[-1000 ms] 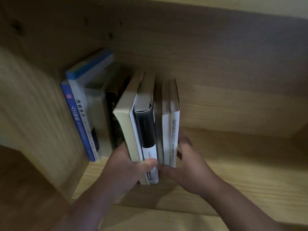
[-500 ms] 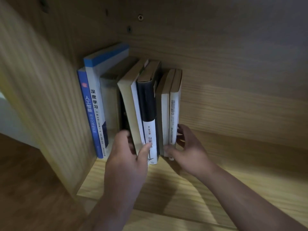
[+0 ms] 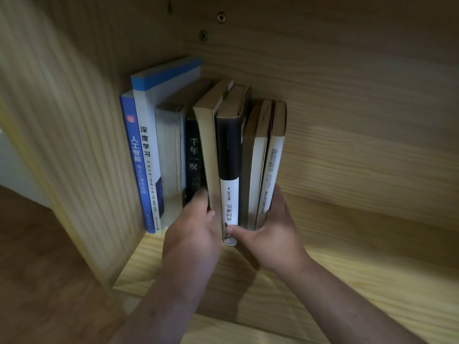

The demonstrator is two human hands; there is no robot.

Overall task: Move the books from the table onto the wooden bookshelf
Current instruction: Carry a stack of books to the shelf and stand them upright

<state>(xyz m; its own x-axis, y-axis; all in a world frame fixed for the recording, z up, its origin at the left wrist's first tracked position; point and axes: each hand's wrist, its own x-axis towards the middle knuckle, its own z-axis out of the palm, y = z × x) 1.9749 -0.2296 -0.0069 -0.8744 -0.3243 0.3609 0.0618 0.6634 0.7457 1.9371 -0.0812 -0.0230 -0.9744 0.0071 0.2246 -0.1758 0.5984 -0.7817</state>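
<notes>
1. The bundle of books sits deeper in the wooden bookshelf [image 3: 347, 145] than a second ago; then its lower ends hung out past the front of the shelf board, and now only the black-and-white spined book [image 3: 229, 175] pokes forward of its neighbours.
2. The left hand [image 3: 191, 242] has shifted from cupping the bundle's base to its left flank: fingers reach in beside the black book with white characters [image 3: 192, 167], thumb against the cream-edged book [image 3: 207, 155]. It grips the bundle's left side.
3. The right hand [image 3: 270, 234] is wrapped around the bundle's right side, fingers flat on the white-spined book [image 3: 272, 170], thumb pressing the foot of the black-and-white spine. Between them the hands clamp the bundle.
4. The blue book [image 3: 135, 157] and the tall white-and-blue book [image 3: 149, 145] stand against the shelf's left wall, untouched.
5. My reading: the placing is nearly done. The bundle stands upright on the shelf board; what remains is pushing the forward spine flush, closing the gap to the standing books, then letting go. The table is not in view, so whether more books wait there cannot be told.
</notes>
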